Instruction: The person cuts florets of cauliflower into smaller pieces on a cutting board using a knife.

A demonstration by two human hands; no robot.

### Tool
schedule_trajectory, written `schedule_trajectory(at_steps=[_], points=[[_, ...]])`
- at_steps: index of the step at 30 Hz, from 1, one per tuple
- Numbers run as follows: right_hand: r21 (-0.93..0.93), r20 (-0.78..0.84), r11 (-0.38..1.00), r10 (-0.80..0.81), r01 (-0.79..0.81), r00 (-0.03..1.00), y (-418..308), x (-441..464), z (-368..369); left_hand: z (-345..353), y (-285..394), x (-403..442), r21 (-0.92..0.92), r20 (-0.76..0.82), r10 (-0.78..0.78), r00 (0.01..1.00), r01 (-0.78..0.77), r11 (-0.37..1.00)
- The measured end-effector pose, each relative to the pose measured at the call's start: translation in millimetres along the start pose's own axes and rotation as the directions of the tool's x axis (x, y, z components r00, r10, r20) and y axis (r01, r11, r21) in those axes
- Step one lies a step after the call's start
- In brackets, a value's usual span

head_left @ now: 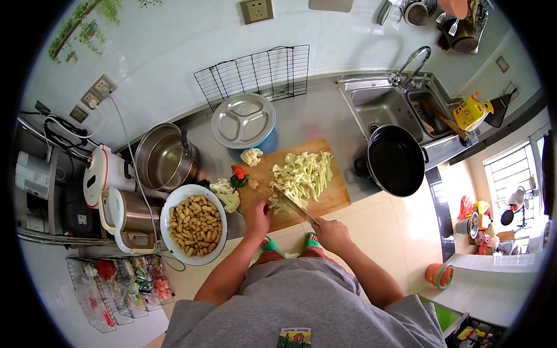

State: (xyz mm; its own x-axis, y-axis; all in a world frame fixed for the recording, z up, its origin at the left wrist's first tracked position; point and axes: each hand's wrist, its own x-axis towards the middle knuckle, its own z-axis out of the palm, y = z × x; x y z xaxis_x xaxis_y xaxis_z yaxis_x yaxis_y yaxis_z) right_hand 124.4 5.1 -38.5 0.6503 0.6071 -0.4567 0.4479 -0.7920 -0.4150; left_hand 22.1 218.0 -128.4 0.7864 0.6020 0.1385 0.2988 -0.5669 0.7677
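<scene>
My right hand [332, 235] is wrapped round the handle of a kitchen knife [297, 209], its blade slanting up and left over the wooden cutting board [337, 194]. My left hand [258, 218] is at the board's lower left, fingers curled against a small cauliflower piece [277, 205] beside the blade. A pile of cut cauliflower [303, 176] covers the board's middle and right. Near its left edge are a red pepper [237, 172], something green, and a small tan piece. One cauliflower floret [251, 156] is at the top left corner; a larger cauliflower chunk [225, 195] is left of the board.
A white bowl of peanuts [165, 223] and a steel pot [142, 153] stand left. Behind the board is a divided steel plate [243, 122] on a blue container. A black pan [397, 161] sits right, before the sink [377, 104]. The counter's front edge is close to my body.
</scene>
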Motion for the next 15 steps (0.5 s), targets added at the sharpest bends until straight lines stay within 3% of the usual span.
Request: schedule_trajectory(at_steps=[5, 15], points=[[-0.037, 0.08, 0.999, -0.013, 0.016, 0.997, -1, -21, -23, -3, 5, 0, -0.056, 0.021, -0.054, 0.998, 0.055, 0.997], [-0.087, 0.115, 0.995, -0.034, 0.045, 0.993, 0, -11, -18, 0, 2, -2, -0.034, 0.004, -0.012, 1.0, 0.012, 0.999]])
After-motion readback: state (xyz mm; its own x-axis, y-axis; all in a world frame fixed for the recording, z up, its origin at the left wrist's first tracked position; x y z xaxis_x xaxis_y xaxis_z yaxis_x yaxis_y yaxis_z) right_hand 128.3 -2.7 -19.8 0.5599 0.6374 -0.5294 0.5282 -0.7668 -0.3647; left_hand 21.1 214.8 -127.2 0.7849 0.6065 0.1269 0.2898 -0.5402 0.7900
